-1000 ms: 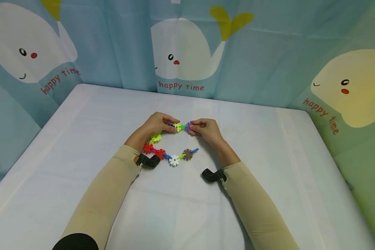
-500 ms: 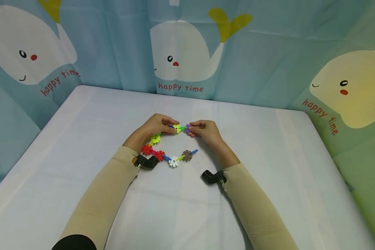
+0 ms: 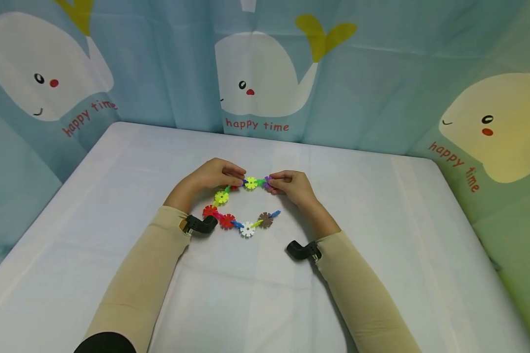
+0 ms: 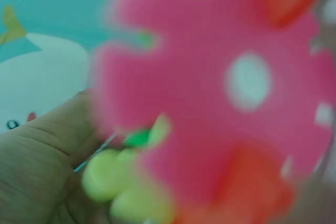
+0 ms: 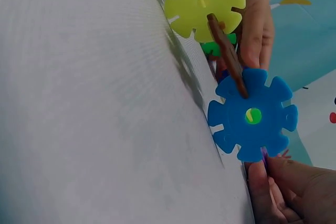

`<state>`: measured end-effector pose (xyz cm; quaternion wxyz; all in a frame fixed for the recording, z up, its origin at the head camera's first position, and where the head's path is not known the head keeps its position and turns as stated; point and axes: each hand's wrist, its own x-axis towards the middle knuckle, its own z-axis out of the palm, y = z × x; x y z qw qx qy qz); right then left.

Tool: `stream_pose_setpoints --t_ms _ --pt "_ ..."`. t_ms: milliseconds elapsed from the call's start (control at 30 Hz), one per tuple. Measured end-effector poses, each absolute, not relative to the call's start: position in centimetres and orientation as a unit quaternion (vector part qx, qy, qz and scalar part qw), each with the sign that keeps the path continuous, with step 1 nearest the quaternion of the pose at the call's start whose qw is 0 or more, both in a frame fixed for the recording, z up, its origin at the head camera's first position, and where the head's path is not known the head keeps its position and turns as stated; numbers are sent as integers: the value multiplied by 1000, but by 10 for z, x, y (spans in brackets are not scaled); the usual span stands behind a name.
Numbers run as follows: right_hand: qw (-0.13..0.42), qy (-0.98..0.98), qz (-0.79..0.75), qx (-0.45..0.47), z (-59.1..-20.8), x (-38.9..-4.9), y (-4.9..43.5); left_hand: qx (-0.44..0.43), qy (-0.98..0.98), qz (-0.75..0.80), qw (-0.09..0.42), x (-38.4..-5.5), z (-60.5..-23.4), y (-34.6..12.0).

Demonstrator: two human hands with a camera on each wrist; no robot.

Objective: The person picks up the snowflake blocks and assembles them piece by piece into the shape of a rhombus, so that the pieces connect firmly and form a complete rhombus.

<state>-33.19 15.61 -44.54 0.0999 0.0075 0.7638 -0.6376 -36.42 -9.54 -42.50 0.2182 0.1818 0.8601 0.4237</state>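
Observation:
A chain of slotted plastic snowflake discs point(image 3: 248, 229) in several colours curves on the table like a ring with a gap at its right side. At its far end my right hand point(image 3: 293, 187) pinches a purple disc point(image 3: 267, 182) between thumb and fingers. My left hand point(image 3: 214, 174) has its thumb and fingertips at a dark blue disc point(image 3: 245, 183), left of a yellow disc point(image 3: 251, 183). The near end has a brown disc point(image 3: 265, 220) and a blue disc point(image 3: 275, 214); this blue disc point(image 5: 256, 116) looms large in the right wrist view. A blurred pink disc point(image 4: 199, 87) fills the left wrist view.
A white cloth-covered table point(image 3: 362, 274) lies beneath the chain. Behind and beside it hangs a blue-green curtain point(image 3: 380, 98) printed with whales. A black wrist camera point(image 3: 201, 224) on the left arm overhangs the chain's left side.
My left hand has slid left off the yellow disc, which now shows whole, to the dark blue one. The right hand stays on the purple disc.

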Motion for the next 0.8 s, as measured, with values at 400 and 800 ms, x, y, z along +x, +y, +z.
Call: stream_pose_setpoints --t_ms 400,800 --pt "94 768 -634 -10 -448 -332 158 171 851 426 253 -333 -424 -145" --pt "114 764 -635 -13 -446 -332 160 161 874 421 181 -288 -440 -149"
